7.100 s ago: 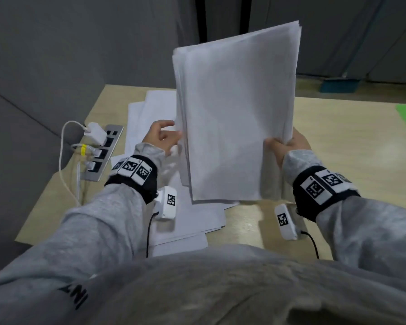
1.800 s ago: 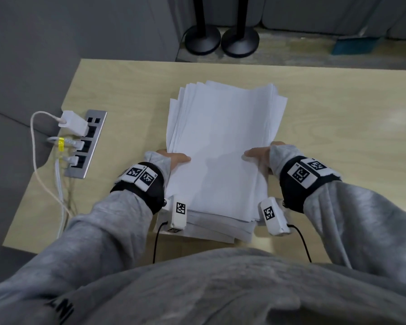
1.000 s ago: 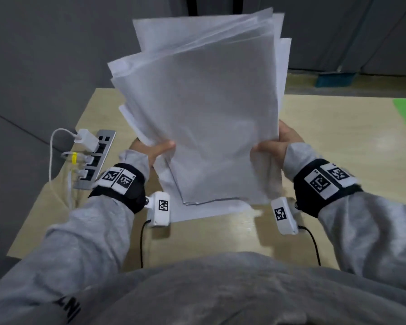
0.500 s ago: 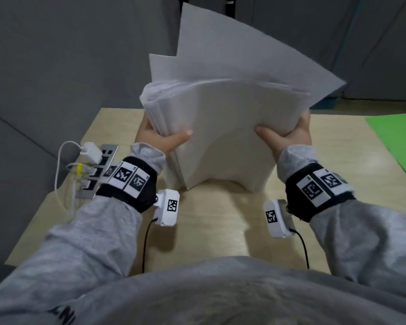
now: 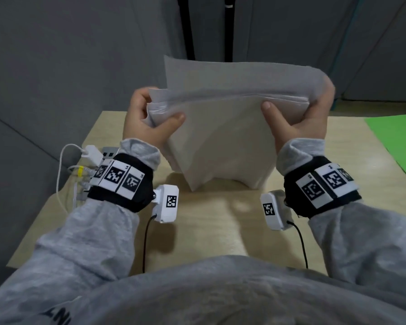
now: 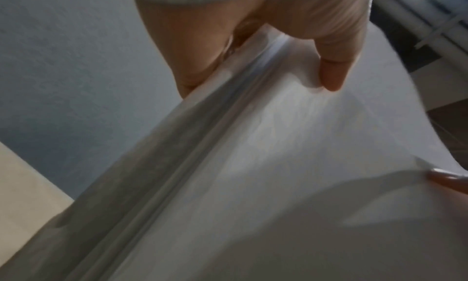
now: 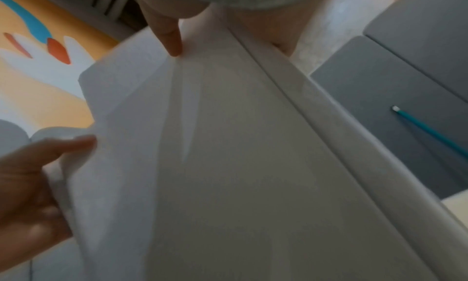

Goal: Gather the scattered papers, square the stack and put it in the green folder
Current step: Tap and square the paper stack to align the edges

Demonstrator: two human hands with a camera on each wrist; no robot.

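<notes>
The desk [image 5: 209,231] fills the middle and lower part of the head view, bare wood from under the papers down to the person's grey sweatshirt, so there is open room straight below for tapping an edge down. The folder [image 5: 399,146] shows only as a green wedge at the right edge of the frame, flat on the desk, well apart from the hands and nearer the right hand; only part of it shows, so which side opens cannot be told. The stack [image 5: 223,146] stands on edge at centre frame, long axis running left to right between the hands, lower corners down at the desk, with a shadowed arch between them where it bows. Its top is not flush: one sheet rises above the rest at upper centre. The left hand [image 5: 148,123] clamps the stack's upper left corner, thumb on the near face and fingers curled behind; the right hand [image 5: 298,123] does the same at the upper right corner, and both wrist views show a thumb pressed on the paper beside the layered edge. My judgement is that squaring is unfinished, and the carry afterwards goes rightward across open desk. A power strip [image 5: 103,160] with white cables sits at middle left, behind the left wrist, clear of that path.
</notes>
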